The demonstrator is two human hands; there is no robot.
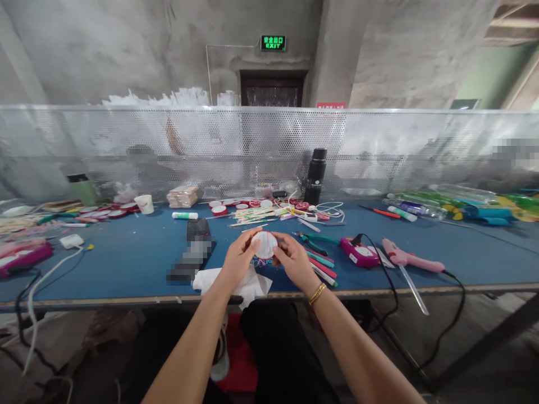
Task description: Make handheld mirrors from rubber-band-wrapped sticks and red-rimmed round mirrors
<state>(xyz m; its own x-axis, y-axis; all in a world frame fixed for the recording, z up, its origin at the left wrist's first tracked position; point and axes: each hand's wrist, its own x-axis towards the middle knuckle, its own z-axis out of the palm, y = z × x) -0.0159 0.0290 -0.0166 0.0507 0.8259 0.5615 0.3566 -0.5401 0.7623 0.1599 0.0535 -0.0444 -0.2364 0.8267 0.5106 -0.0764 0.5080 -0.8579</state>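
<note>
Between my two hands, above the front of the blue table, is a round white disc (265, 246) with a thin red rim. My left hand (243, 253) is closed on its left edge, the thumb lying on its face. On the right edge my right hand (292, 257) grips it between thumb and fingers. Under and behind the disc lie small blue and pink strands (261, 262). White tissue paper (252, 283) lies just below, over the table edge. Several coloured pens (322, 264) and green-handled pliers (314, 242) rest beside my right hand.
A pink glue gun (410, 259) with a glue stick and a purple box (360, 252) sit on the right, cables hanging down. Behind my hands are wooden sticks (255, 214), red-rimmed discs (219, 210) and a black bottle (315, 177). A perforated metal screen (210, 134) bounds the back.
</note>
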